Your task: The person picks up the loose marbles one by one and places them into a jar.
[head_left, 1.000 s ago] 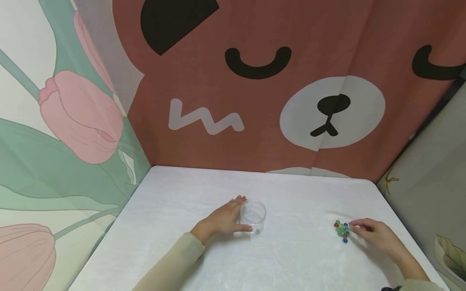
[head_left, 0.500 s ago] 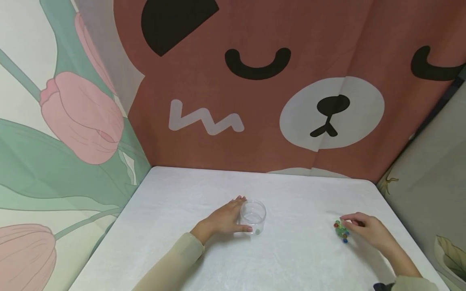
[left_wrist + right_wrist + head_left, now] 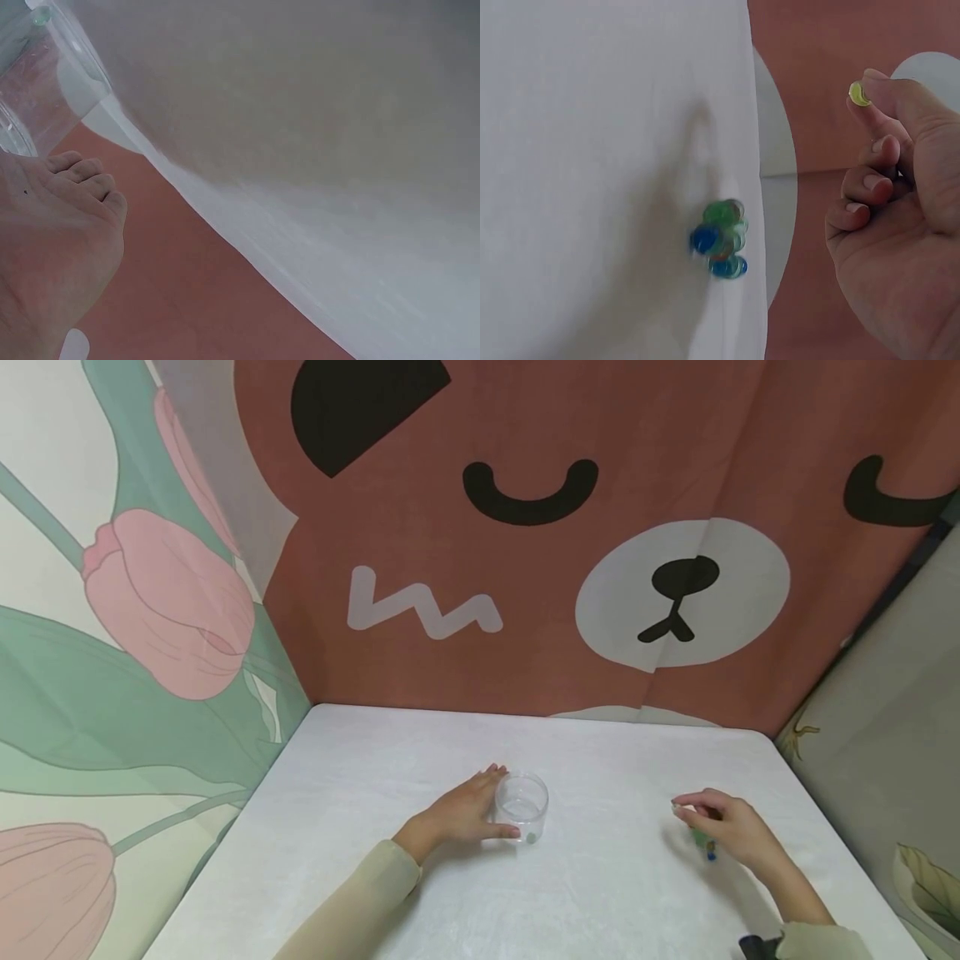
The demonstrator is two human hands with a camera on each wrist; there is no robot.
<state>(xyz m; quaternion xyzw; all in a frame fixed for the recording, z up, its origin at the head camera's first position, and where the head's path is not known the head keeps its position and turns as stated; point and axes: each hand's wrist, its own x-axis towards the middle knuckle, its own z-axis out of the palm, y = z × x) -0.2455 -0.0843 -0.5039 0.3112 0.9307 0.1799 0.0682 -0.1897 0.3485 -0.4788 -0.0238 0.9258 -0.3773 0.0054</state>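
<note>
A clear plastic jar point(image 3: 537, 814) stands upright near the middle of the table. A greenish glass marble point(image 3: 531, 838) lies at its bottom. My left hand point(image 3: 468, 808) holds the jar from the left, thumb at the near side and fingers at the far side. Between the thumb and index finger of my right hand point(image 3: 731, 828) I pinch a yellow-green marble point(image 3: 859, 94); the other fingers are curled. That hand is above the table and partly covers a cluster of marbles point(image 3: 703, 842). Green and blue marbles point(image 3: 721, 238) of this cluster show in the right wrist view.
A white cloth point(image 3: 600, 893) covers the table. Behind it hangs a brown curtain point(image 3: 420, 668) with a bear print, and a tulip-print cloth point(image 3: 165, 610) hangs on the left. A grey-green cloth point(image 3: 892, 693) borders the right side.
My right hand has come in from the right over the marble cluster, lifted a marble and moved left with it. The left hand and jar have stayed in place.
</note>
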